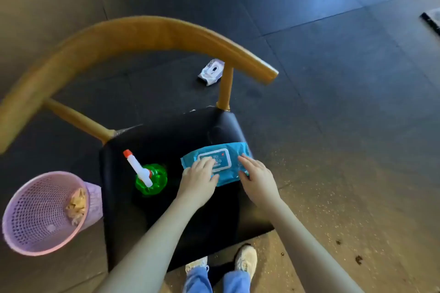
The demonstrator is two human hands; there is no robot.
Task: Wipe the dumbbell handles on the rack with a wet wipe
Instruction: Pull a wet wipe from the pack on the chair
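A blue wet wipe pack with a white-rimmed lid lies on the black seat of a wooden chair. My left hand rests on the pack's left end, its fingers reaching onto the lid. My right hand touches the pack's right end with straight fingers. No dumbbells or rack are in view.
A green spray bottle with a white and orange nozzle stands on the seat to the left. A pink mesh bin holding crumpled paper sits on the floor at the left. A white wipe pack lies on the dark floor behind the chair's curved backrest.
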